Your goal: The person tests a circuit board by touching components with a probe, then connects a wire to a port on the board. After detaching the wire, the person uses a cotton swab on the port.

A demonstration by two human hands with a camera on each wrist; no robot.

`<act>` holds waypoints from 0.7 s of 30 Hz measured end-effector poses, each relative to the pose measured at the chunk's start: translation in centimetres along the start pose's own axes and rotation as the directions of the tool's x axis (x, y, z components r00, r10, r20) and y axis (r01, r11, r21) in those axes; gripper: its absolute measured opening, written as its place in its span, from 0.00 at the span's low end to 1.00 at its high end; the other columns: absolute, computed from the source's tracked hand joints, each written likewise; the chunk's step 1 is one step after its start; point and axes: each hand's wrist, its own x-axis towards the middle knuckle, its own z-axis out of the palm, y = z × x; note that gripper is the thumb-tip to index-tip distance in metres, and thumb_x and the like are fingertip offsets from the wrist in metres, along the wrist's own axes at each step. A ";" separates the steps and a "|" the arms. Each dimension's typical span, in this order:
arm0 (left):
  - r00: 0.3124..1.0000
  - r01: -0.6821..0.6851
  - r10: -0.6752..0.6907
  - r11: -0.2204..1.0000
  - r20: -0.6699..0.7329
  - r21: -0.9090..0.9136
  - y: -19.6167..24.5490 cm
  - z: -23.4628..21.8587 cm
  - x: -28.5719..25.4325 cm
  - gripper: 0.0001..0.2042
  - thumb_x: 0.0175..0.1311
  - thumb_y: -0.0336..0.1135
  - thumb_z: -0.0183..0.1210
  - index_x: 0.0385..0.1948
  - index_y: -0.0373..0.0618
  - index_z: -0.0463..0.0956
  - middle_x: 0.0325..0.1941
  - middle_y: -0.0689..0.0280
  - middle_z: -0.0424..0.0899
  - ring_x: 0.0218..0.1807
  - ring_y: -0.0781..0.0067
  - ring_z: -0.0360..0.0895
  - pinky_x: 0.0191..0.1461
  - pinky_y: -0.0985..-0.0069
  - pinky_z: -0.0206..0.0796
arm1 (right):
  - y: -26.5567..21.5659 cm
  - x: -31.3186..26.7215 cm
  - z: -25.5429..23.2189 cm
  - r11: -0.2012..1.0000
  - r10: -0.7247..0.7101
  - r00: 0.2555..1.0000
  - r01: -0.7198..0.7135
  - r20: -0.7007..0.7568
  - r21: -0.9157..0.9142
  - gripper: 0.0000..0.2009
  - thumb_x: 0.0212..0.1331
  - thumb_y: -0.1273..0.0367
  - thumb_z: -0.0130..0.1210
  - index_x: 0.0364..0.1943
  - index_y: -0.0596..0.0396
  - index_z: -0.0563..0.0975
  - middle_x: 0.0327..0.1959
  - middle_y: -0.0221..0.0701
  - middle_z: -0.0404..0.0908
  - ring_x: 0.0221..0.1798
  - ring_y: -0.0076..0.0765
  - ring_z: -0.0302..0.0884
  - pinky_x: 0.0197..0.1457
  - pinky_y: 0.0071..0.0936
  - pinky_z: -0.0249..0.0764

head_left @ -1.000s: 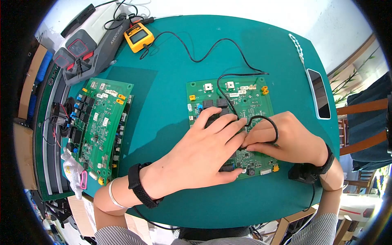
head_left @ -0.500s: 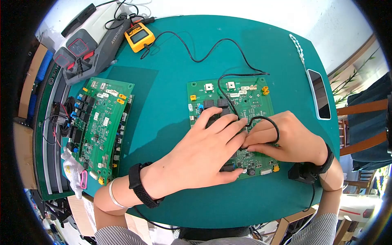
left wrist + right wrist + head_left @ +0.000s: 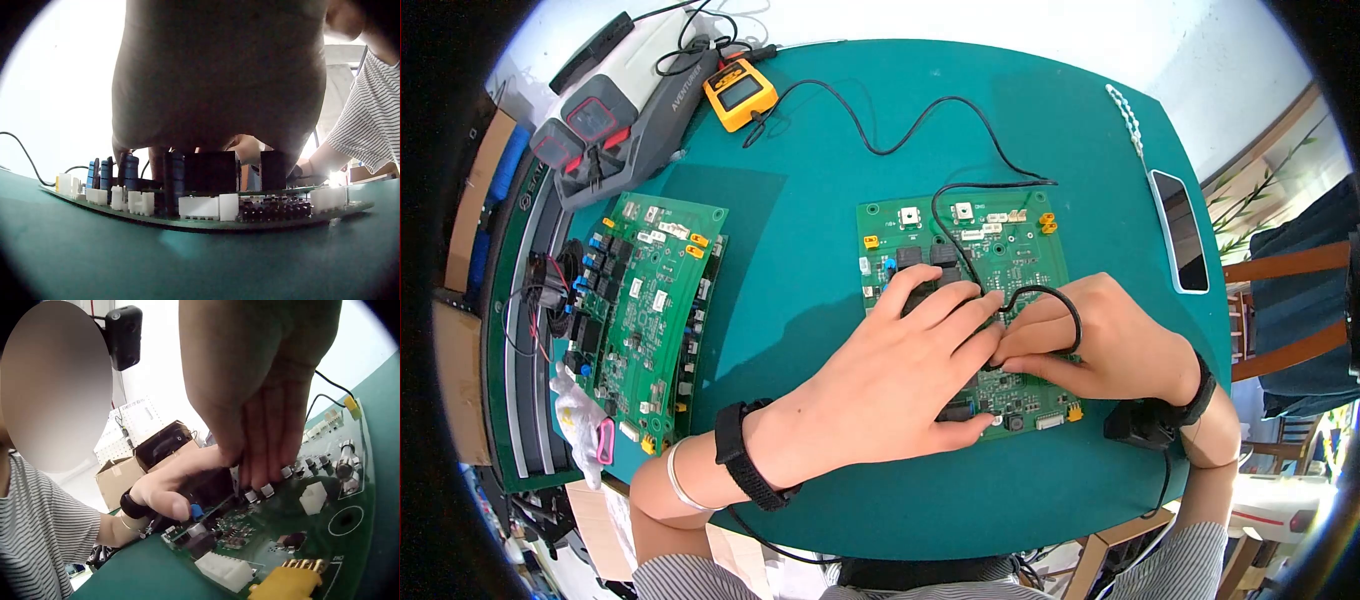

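Note:
A green circuit board (image 3: 1020, 240) lies flat in front of me, crowded with relays, capacitors and connectors. My left hand (image 3: 910, 370) is spread over its left half, fingers resting on the tall black parts, as the left wrist view also shows from the side. My right hand (image 3: 1080, 335) pinches the end of a black cable (image 3: 1055, 288) low over the board's middle, right beside the left fingertips. The cable's tip is hidden by the fingers. In the right wrist view, the right fingers (image 3: 269, 444) point down among small white connectors (image 3: 267, 490).
The cable leads back to a yellow handheld meter (image 3: 741, 92) at the far left. More circuit boards (image 3: 645, 320) stand stacked on the left, near a grey and white case (image 3: 615, 120). A phone (image 3: 1180, 230) with a beaded strap lies at the right edge.

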 end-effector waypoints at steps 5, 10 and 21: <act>1.000 -0.004 0.004 1.000 -0.002 -0.001 0.0 0.0 0.0 0.33 0.56 0.51 0.70 0.59 0.38 0.76 0.70 0.53 0.75 0.72 0.54 0.69 0.79 0.46 0.52 | -0.1 0.0 -0.3 0.999 0.001 1.000 -0.002 0.025 0.035 0.04 0.61 0.67 0.67 0.33 0.51 0.84 0.31 0.31 0.86 0.33 0.44 0.84 0.35 0.39 0.78; 1.000 0.000 0.000 1.000 0.004 -0.011 0.0 0.0 0.0 0.32 0.56 0.51 0.70 0.58 0.38 0.76 0.70 0.53 0.75 0.73 0.53 0.69 0.79 0.46 0.52 | 0.0 0.0 0.1 0.998 0.051 0.999 -0.051 0.003 0.044 0.04 0.62 0.67 0.67 0.34 0.50 0.85 0.30 0.32 0.87 0.33 0.44 0.84 0.35 0.40 0.78; 1.000 -0.003 0.003 1.000 -0.003 -0.009 -0.1 0.0 0.0 0.33 0.57 0.52 0.69 0.59 0.37 0.76 0.70 0.52 0.75 0.73 0.53 0.69 0.80 0.46 0.51 | 0.0 0.0 0.1 1.000 -0.001 1.000 0.001 -0.004 -0.007 0.04 0.59 0.68 0.67 0.35 0.50 0.85 0.30 0.31 0.86 0.33 0.44 0.85 0.35 0.40 0.78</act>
